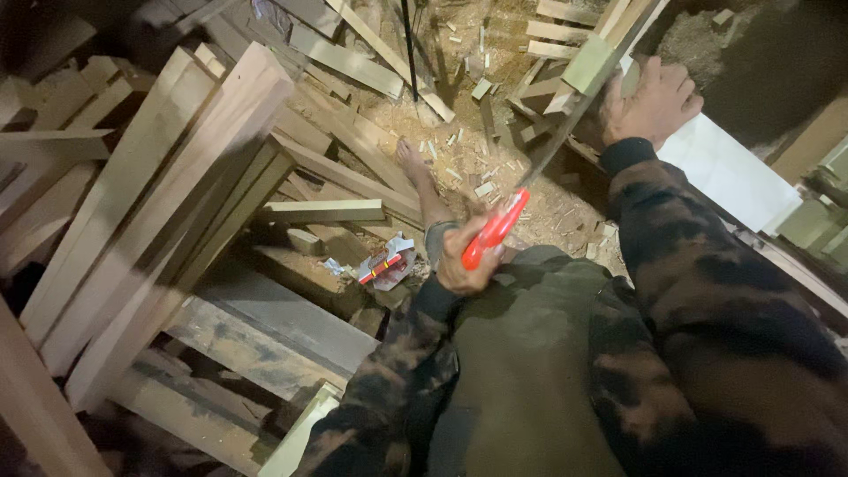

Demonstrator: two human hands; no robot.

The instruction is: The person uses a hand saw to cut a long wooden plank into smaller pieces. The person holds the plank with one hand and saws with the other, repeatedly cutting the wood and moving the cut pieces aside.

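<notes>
My left hand (461, 261) is closed around the red handle of a hand saw (495, 230). Its thin blade (565, 132) runs up and to the right to a pale wooden strip (590, 62). My right hand (654, 102) lies flat with fingers spread, pressing down beside that strip at the edge of a white board (724, 172). Both arms wear dark camouflage sleeves. My bare foot (411, 159) rests on the sawdust-covered floor beyond the saw handle.
Long pale planks (168, 194) lean across the left side. Short off-cuts and sawdust (477, 150) litter the floor ahead. A small red and white packet (389, 263) lies on a dark beam. More wooden slats (556, 31) are stacked at the top.
</notes>
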